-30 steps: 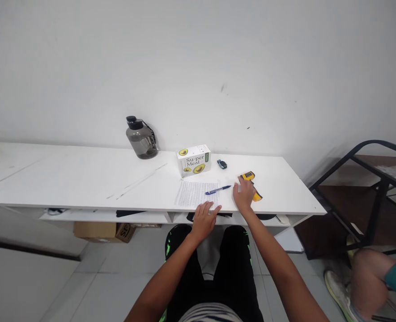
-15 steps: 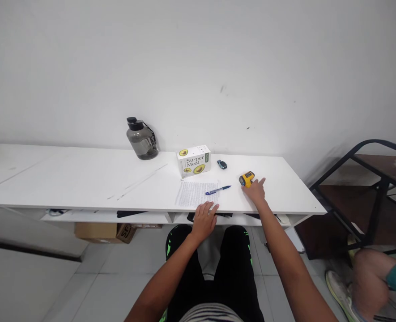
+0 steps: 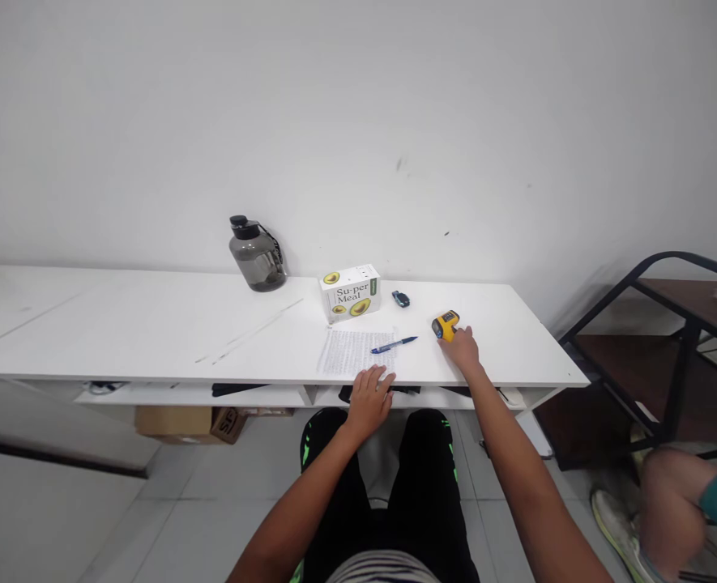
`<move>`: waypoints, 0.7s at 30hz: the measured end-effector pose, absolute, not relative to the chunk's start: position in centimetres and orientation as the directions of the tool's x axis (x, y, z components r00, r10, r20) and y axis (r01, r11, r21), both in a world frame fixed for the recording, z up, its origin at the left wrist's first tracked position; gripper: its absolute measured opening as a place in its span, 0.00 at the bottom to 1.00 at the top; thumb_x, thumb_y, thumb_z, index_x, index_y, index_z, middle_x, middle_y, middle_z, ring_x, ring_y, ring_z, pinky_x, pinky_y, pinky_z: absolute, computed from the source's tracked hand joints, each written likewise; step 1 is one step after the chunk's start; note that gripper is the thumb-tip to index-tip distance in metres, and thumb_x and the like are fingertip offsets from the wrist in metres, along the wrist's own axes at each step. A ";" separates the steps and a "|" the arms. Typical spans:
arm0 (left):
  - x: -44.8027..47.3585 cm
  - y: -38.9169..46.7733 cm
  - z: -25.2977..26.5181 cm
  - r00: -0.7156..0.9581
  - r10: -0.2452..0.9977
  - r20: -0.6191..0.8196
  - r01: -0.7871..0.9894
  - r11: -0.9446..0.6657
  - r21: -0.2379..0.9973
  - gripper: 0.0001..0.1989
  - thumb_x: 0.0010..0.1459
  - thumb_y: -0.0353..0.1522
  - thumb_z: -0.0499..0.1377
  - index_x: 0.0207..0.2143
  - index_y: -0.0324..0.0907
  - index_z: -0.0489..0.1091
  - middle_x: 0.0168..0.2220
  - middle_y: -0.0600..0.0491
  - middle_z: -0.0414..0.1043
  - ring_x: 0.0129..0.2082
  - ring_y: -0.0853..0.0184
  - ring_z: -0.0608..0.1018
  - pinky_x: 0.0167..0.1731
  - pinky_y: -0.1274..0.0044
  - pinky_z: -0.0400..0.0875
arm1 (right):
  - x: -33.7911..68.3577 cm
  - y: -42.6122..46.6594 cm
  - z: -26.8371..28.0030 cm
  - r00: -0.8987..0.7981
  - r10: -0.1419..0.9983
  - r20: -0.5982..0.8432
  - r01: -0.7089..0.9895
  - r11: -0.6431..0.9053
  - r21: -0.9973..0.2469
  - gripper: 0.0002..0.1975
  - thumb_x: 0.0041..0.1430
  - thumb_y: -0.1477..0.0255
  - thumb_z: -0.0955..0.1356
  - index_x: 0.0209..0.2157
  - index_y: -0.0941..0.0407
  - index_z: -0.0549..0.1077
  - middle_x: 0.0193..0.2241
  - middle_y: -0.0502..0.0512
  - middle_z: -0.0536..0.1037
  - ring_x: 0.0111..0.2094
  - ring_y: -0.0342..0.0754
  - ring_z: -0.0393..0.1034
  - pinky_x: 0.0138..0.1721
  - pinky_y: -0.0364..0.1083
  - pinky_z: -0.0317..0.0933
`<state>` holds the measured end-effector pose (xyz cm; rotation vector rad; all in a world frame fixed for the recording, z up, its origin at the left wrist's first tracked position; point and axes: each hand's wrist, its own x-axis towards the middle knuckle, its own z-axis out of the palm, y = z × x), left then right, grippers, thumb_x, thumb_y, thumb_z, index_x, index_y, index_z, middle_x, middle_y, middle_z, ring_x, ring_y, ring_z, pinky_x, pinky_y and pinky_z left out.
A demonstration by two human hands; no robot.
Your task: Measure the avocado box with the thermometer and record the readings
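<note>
My left hand lies flat at the table's front edge, fingers spread, near the lower edge of a handwritten sheet of paper. A blue pen rests slantwise across the sheet's right side. Further right, my right hand is closed round the near end of a yellow and black infrared thermometer, whose handle is mostly hidden by the fingers. Behind the paper stands a white box with avocado pictures. A dark wristwatch sits to the right of that box.
Toward the back left, a large grey water jug stands against the wall on the white table. A cardboard box is below. At right are a black metal-framed shelf and another person's bent leg.
My right hand's stretched finger has drawn in, and the fingers have closed at the infrared thermometer, which has hardly shifted. My left hand stays in place.
</note>
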<state>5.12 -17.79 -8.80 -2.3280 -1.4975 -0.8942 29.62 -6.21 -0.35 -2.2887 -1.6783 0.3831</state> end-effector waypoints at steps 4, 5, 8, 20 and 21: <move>5.1 -17.8 -8.6 0.295 0.738 0.607 0.879 -0.459 0.131 0.18 0.61 0.32 0.55 0.54 0.44 0.69 0.56 0.46 0.69 0.58 0.55 0.68 0.59 0.61 0.57 | 29.6 -6.3 -0.4 0.284 0.958 -0.038 0.889 -0.278 -0.363 0.29 0.58 0.59 0.67 0.55 0.62 0.64 0.63 0.73 0.56 0.52 0.59 0.67 0.48 0.51 0.61; 5.1 -17.8 -8.5 0.295 0.737 0.608 0.878 -0.460 0.131 0.18 0.61 0.32 0.55 0.54 0.44 0.69 0.56 0.46 0.69 0.58 0.55 0.68 0.59 0.61 0.58 | 29.6 -6.3 -0.4 0.284 0.958 -0.038 0.890 -0.278 -0.362 0.28 0.58 0.59 0.66 0.55 0.62 0.64 0.63 0.73 0.56 0.52 0.59 0.67 0.48 0.50 0.61; 5.1 -17.9 -8.3 0.292 0.749 0.594 0.879 -0.456 0.142 0.18 0.61 0.33 0.55 0.54 0.44 0.69 0.56 0.46 0.69 0.58 0.55 0.68 0.59 0.60 0.58 | 29.6 -6.3 -0.4 0.283 0.958 -0.037 0.891 -0.277 -0.360 0.28 0.59 0.59 0.66 0.54 0.62 0.65 0.61 0.72 0.59 0.51 0.59 0.68 0.47 0.50 0.61; -0.9 -12.3 1.1 0.162 0.731 0.662 0.827 -0.467 0.313 0.29 0.59 0.39 0.58 0.62 0.43 0.57 0.61 0.41 0.57 0.63 0.51 0.59 0.62 0.58 0.52 | 29.5 -6.7 0.1 0.244 0.970 -0.010 0.893 -0.229 -0.387 0.24 0.59 0.63 0.67 0.53 0.62 0.66 0.49 0.67 0.73 0.49 0.56 0.70 0.43 0.46 0.62; -2.2 -10.4 2.1 0.072 0.735 0.674 0.812 -0.436 0.388 0.33 0.58 0.40 0.59 0.63 0.41 0.54 0.61 0.40 0.58 0.63 0.51 0.59 0.62 0.58 0.52 | 29.4 -6.7 0.1 0.241 0.971 -0.005 0.894 -0.224 -0.389 0.25 0.59 0.63 0.67 0.54 0.62 0.66 0.49 0.67 0.73 0.50 0.57 0.70 0.43 0.47 0.61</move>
